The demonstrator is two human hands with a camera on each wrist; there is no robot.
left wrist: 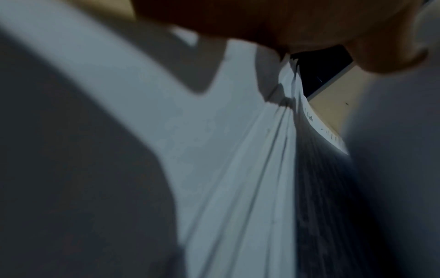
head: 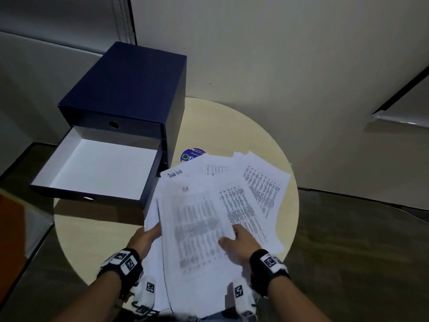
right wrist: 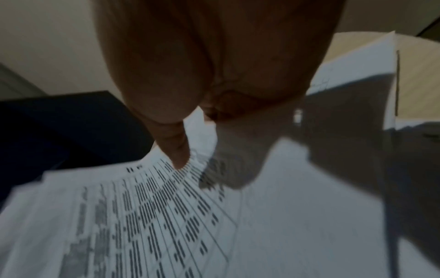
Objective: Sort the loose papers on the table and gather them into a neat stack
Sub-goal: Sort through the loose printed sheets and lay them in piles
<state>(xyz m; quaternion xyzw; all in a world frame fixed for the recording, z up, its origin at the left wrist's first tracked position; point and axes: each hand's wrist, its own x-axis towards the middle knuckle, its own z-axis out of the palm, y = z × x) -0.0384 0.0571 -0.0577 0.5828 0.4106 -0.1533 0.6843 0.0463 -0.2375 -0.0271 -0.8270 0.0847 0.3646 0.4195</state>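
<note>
Your fanned-out white printed paper sheets (head: 222,205) sit on the round pale wooden table (head: 92,240), near edge hanging over toward you. Your left hand (head: 145,238) grips the left edge with fingers tucked under; your right hand (head: 239,242) pinches the top sheet. My guess at the risk: pull that sheet fast and the ones underneath skate off the right rim, which is close. The navy cardboard drawer box (head: 130,89), with its open white-lined drawer (head: 97,166), crowds the left, so square up mid-table.
</note>
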